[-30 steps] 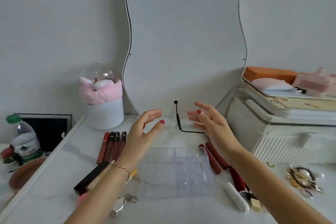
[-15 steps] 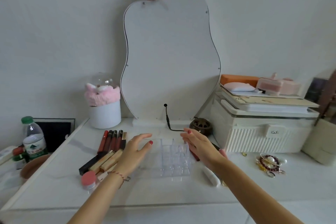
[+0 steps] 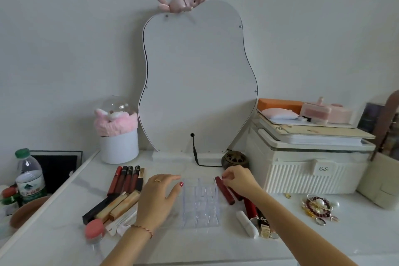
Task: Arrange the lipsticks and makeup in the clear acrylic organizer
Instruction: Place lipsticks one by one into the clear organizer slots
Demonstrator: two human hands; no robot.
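Note:
A clear acrylic organizer with a grid of small cells lies on the white tabletop in front of me. My left hand rests flat against its left side, fingers spread. My right hand pinches the top end of a dark red lipstick tube lying just right of the organizer. More red tubes, a white tube and a gold-capped lipstick lie to the right. Left of the organizer sit several red lip glosses, gold and black tubes and a pink-lidded jar.
A curvy mirror leans on the wall behind, its black cable trailing on the table. A white pot with pink fluff stands back left, a ribbed white storage box back right, jewellery beside it, a water bottle far left.
My head pulled back, widening the view. My left hand settled against the organizer's left side. My right hand moved right from the organizer and closed its fingers on the red lipstick tube's end.

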